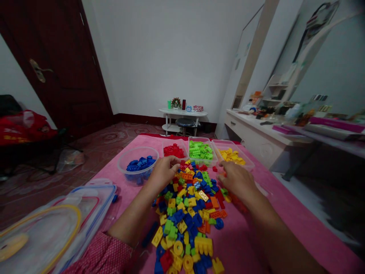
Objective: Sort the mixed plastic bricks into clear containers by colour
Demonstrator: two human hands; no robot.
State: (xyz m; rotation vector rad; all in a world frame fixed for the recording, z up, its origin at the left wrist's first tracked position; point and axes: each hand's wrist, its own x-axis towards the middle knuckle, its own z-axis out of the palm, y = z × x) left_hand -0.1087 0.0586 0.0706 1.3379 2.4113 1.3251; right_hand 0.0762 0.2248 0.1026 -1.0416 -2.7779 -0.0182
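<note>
Many mixed toy building bricks (185, 205) in yellow, blue, green, red and orange lie heaped on a pink cloth (251, 236). My left hand (164, 171) is at the heap's far left edge, between the round tub of blue bricks (141, 164) and the box of red bricks (173, 150). Its fingers are curled in, and what they hold, if anything, is hidden. On the heap's far right side is my right hand (236, 178), thumb and fingertips apart, close to a loose red brick (215, 168) and in front of the yellow bricks (232, 156).
A clear box of green bricks (201, 150) stands between the red and yellow ones. Stacked clear lids with coloured seals (94, 205) lie at the left. Beyond the cloth are a small white table (182, 112), a dressing table (253, 129) and a door (57, 68).
</note>
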